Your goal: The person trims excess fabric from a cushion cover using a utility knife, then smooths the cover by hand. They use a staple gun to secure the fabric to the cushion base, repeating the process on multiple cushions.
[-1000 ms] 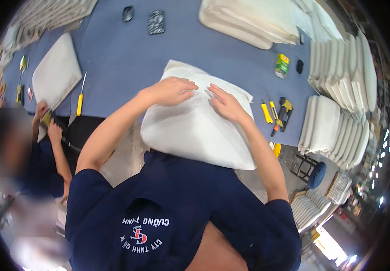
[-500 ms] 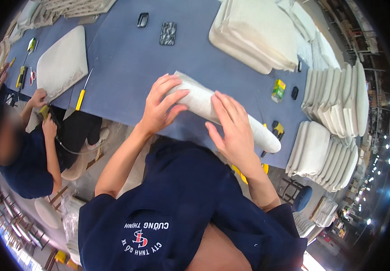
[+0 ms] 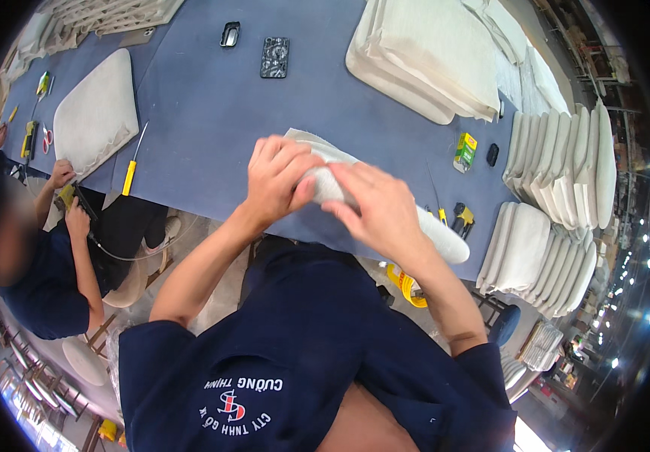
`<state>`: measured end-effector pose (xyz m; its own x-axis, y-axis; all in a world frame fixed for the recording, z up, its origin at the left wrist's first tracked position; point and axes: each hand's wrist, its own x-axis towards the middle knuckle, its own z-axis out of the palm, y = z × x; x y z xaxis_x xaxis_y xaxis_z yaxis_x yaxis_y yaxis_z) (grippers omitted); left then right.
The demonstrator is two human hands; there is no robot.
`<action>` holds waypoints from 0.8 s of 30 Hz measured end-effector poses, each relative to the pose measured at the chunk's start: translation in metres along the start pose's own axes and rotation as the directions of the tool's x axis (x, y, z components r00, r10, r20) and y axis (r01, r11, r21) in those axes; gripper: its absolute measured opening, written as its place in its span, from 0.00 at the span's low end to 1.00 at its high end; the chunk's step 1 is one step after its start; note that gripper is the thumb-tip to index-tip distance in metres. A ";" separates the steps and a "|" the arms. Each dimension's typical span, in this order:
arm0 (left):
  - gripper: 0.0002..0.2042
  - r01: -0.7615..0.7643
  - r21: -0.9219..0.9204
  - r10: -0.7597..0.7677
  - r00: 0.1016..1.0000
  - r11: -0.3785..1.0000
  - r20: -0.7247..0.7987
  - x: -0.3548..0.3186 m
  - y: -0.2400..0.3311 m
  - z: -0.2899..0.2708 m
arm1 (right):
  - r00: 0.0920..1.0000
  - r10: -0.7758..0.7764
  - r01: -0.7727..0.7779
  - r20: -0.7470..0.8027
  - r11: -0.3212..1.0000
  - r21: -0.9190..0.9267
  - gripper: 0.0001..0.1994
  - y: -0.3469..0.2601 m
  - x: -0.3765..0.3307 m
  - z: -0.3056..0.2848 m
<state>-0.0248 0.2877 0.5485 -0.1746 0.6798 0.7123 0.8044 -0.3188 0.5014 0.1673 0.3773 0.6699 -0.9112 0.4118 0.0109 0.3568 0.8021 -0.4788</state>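
A padded seat cushion (image 3: 443,237) in pale grey-white fabric is tilted up at the table's near edge, its long rounded side toward me. Curled over the cushion's left part, my left hand (image 3: 279,177) grips the cover, thumb toward me. My right hand (image 3: 377,207) lies just beside it, fingers bent over the same side with the thumb below, closed on the cushion. The fingertips of the two hands nearly meet. Whatever lies under the fingers is hidden.
Cushion stacks stand at the far right (image 3: 423,60) and right edge (image 3: 558,166). Near them lie a green-yellow box (image 3: 465,153) and a yellow-black staple gun (image 3: 463,220). A patterned phone (image 3: 274,58) and yellow-handled awl (image 3: 130,173) lie farther left. A co-worker (image 3: 38,256) works on another cushion (image 3: 99,113).
My right hand has slid left along the cushion to my left hand. My left fingers, spread before, have curled in. The view has shifted slightly.
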 end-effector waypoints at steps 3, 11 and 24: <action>0.13 0.069 -0.102 -0.041 0.966 0.992 0.255 -0.027 0.018 -0.044 | 0.989 -0.105 0.098 0.104 0.993 0.067 0.30 -0.009 -0.024 0.012; 0.25 0.448 0.014 -0.216 0.404 0.894 0.889 -0.020 0.021 -0.080 | 0.873 0.003 -0.139 0.487 0.959 0.245 0.38 0.034 -0.031 0.073; 0.27 0.358 0.165 -0.244 0.188 0.919 0.951 -0.062 -0.151 0.135 | 0.865 0.268 -0.366 0.424 0.916 0.167 0.31 0.224 0.028 0.209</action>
<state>-0.0588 0.3828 0.3626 0.3110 0.8342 -0.4554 0.7703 0.0593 0.6349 0.1784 0.4781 0.3798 -0.7797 0.3877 -0.4916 0.6257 0.5116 -0.5889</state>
